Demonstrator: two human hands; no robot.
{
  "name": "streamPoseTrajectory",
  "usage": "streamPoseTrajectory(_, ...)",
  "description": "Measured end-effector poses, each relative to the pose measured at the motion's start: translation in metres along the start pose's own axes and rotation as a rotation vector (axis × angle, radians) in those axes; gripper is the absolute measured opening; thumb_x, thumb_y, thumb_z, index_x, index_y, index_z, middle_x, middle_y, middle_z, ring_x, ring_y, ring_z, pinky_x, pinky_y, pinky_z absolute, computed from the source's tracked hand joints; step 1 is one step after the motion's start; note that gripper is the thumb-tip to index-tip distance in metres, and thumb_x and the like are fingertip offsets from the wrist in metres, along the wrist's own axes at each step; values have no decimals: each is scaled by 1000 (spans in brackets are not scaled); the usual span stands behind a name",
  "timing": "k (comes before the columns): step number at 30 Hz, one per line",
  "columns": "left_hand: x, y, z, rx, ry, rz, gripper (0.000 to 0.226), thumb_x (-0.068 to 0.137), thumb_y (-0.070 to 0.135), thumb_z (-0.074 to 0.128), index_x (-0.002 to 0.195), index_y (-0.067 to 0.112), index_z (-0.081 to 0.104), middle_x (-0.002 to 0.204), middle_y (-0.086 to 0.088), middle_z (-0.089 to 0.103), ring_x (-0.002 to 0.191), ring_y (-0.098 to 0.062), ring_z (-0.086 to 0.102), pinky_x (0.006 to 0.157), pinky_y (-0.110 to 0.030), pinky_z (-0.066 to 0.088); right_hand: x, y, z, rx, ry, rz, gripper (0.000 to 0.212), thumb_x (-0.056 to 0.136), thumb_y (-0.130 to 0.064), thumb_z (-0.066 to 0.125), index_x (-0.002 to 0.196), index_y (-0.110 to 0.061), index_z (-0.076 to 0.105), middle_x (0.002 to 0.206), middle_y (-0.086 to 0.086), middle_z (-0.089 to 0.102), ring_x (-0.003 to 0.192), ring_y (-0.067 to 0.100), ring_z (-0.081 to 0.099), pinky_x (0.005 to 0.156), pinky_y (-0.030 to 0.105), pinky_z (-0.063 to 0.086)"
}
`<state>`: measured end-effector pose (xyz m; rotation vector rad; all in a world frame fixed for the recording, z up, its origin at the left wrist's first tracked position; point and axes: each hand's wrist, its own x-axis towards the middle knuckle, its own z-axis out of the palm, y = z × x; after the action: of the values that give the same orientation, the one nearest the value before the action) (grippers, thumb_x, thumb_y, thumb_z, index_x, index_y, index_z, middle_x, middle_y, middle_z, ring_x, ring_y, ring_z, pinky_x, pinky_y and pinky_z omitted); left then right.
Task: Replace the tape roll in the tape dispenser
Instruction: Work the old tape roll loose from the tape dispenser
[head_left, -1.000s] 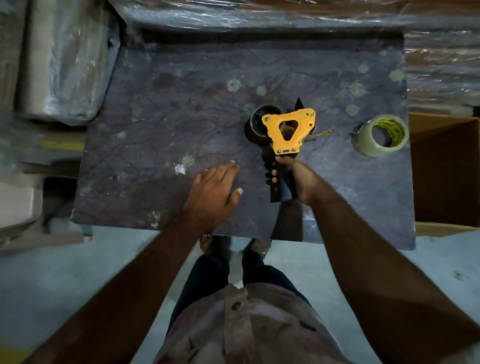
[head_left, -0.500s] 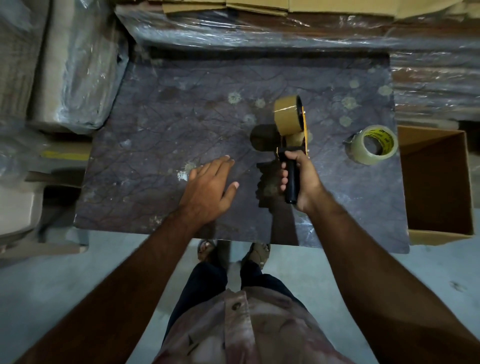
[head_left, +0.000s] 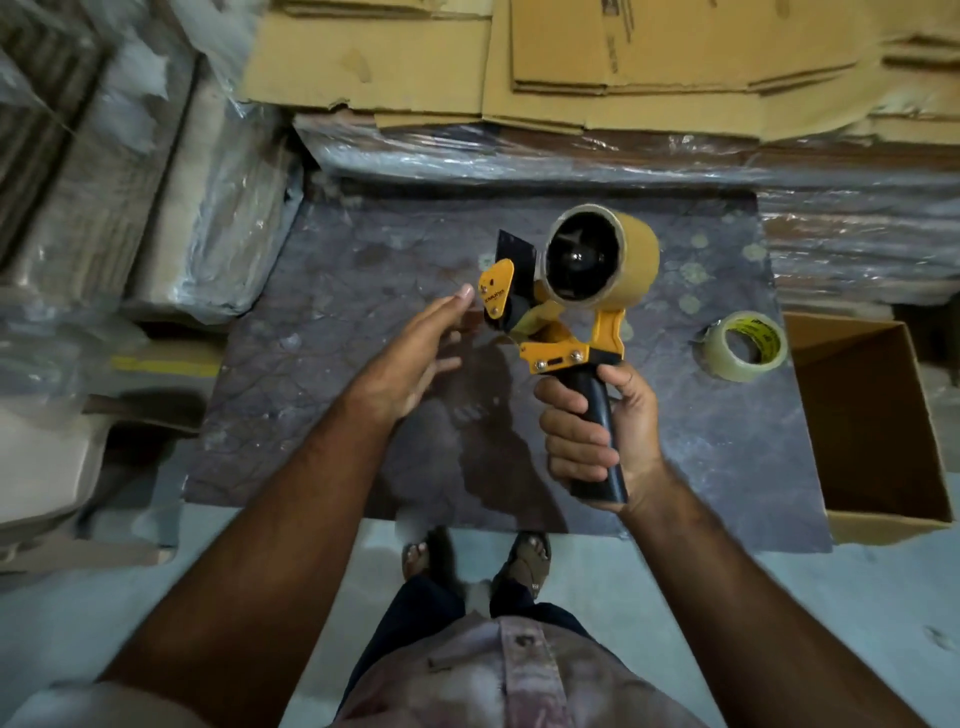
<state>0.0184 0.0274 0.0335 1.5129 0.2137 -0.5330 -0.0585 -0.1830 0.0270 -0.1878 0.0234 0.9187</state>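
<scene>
Your right hand (head_left: 597, 421) grips the black handle of the tape dispenser (head_left: 566, 312), fingers curled fully round it, thumb on the far side near the yellow frame. You hold the dispenser raised above the table (head_left: 332, 395), handle pointing toward you, head pointing away. The brown tape roll (head_left: 623, 260) sits on the dispenser's hub, its open side turned toward you so that the dark hub shows inside the core. The yellow side plate and the black blade guard project to the left of the roll.

Your left hand (head_left: 415, 358) is spread, fingers straight and loosely together, and holds nothing. It hovers above the table, just beside the yellow side plate; the fingertips (head_left: 464, 292) are near the plate, and contact cannot be confirmed.

The clear tape roll (head_left: 745, 345), with a yellow printed core, lies on the table to the right of the dispenser, well apart from your right hand, near the table's right edge. An open cardboard box (head_left: 872, 426) stands beside that edge. Flattened cardboard sheets (head_left: 571, 62) are stacked on film-wrapped bundles beyond the table's far edge. More film-wrapped bundles (head_left: 171, 218) lie to the left.
</scene>
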Motion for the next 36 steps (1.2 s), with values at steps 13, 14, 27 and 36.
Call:
streamPoseTrajectory(13,-10,58,-23,-51,-73,148,34,99,45,58,106,17,75,112,-9,77,103,-23,73,107,-46,45,32,4,49,-269,177,-76,23,77,-32,50,82,-10,47,54,4,51,41,18,51,43,25,45)
streamPoseTrajectory(14,-10,63,-27,-9,-68,158,36,98,47,60,108,16,75,112,-9,77,105,-23,73,108,-47,45,34,4,52,-331,283,-83,20,78,-30,51,81,-10,50,55,4,51,43,18,53,45,26,48)
streamPoseTrajectory(27,-6,88,-61,246,52,170,58,65,76,73,79,21,65,86,0,75,91,-23,70,100,-46,49,77,11,67,-405,689,-94,17,84,-25,55,71,-15,54,58,-2,43,42,12,39,44,24,39)
streamPoseTrajectory(36,-13,87,-90,223,43,394,30,90,42,72,109,19,73,110,6,75,105,-1,67,85,-23,49,97,15,74,-345,753,-150,20,81,-26,59,66,-19,49,52,-6,39,36,10,34,40,21,34)
